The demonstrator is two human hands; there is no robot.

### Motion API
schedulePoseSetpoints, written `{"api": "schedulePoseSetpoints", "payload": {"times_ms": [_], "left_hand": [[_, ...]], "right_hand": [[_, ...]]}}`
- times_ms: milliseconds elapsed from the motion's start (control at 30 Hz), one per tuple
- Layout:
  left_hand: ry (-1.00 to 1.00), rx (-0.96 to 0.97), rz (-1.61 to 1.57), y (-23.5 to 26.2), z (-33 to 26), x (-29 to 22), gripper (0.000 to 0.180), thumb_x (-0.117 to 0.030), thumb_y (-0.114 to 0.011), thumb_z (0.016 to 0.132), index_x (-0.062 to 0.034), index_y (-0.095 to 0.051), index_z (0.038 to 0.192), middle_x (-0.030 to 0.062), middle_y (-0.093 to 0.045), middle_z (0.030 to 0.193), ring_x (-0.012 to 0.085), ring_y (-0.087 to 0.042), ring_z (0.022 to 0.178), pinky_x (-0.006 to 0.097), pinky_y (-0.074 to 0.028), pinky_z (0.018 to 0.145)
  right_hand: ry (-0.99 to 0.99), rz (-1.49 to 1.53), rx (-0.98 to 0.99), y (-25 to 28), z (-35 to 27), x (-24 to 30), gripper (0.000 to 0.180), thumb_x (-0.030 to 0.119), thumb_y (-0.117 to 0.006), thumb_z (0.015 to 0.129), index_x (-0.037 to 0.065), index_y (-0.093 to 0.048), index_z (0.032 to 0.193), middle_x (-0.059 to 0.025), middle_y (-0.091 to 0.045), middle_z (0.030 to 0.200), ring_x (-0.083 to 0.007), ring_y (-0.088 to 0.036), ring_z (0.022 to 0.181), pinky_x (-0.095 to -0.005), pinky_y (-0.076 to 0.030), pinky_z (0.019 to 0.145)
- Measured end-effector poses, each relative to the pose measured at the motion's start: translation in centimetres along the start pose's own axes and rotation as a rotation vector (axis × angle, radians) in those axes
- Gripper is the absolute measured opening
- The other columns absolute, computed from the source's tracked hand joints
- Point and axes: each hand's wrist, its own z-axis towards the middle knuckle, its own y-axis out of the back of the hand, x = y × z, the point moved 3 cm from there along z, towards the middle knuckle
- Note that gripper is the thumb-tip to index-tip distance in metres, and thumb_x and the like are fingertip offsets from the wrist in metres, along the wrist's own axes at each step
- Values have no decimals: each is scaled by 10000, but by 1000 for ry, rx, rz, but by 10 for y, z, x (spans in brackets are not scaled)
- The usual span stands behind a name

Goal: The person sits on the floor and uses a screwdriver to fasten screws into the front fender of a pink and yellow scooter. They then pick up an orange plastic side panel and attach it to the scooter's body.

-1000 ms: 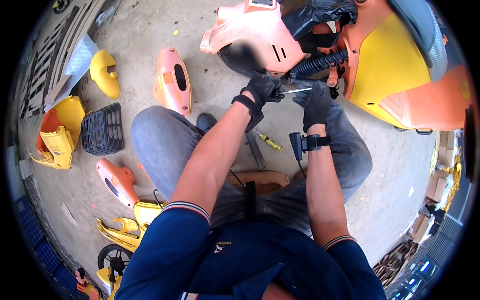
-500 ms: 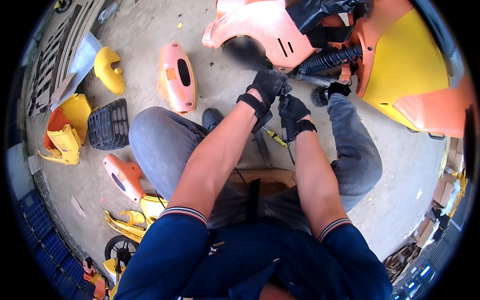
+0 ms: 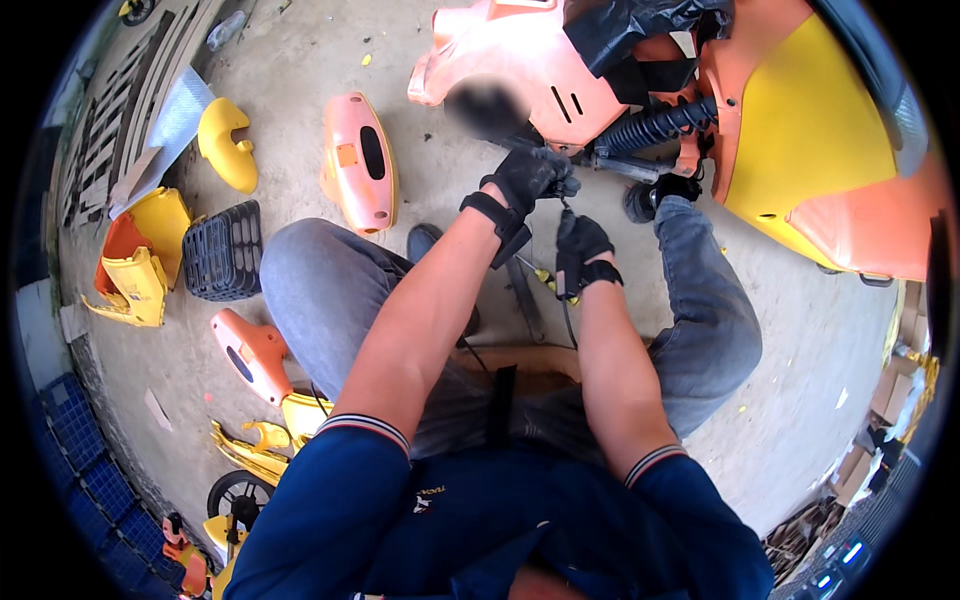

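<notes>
Scooter repair workshop, open concrete floor

A partly stripped orange-and-yellow scooter fills the upper right of the frame; loose orange fairing panels, yellow body pieces and a black grille litter the bare concrete floor at left.

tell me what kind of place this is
Probably a scooter repair or dismantling yard: a part-stripped orange and yellow scooter, loose body panels on the concrete floor, and a small wheel.
</notes>
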Motion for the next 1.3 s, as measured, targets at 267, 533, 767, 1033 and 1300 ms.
{"api": "schedulePoseSetpoints", "payload": {"times_ms": [267,533,767,1033,1300], "left_hand": [[-9,29,-83,-2,-5,1,22,-32,-567,852,-13,-569,864,122,-624,744,228,-656,669,348,-568,585],[65,-23,-21,-7,-11,-6,55,-60,-569,860,-18,-573,824,100,-605,695,202,-624,603,337,-557,554],[-1,10,109,0,-8,-3,70,-80,-569,852,-42,-628,843,79,-639,753,162,-622,636,315,-538,567],[29,-1,-123,16,22,27,110,-83,-614,837,-44,-639,936,92,-661,871,185,-644,721,318,-542,605],[42,27,-90,2,13,17,65,-45,-585,845,-22,-616,897,95,-636,780,190,-620,623,318,-536,565]], "right_hand": [[40,1048,-587,145,-29,24,163,200,-505,930,44,-544,962,-101,-597,792,-239,-607,653,-334,-512,664],[591,320,-393,186,-68,129,143,154,-499,914,28,-551,954,-185,-571,762,-359,-574,704,-396,-444,622],[738,117,-369,179,-75,151,131,134,-516,896,32,-556,968,-199,-606,801,-374,-593,735,-415,-459,628],[893,-40,-301,169,-76,158,132,84,-510,858,46,-564,972,-195,-613,824,-363,-598,769,-421,-473,647],[493,365,-296,171,-55,121,133,152,-476,909,35,-540,911,-127,-580,697,-261,-587,604,-357,-462,571]]}}
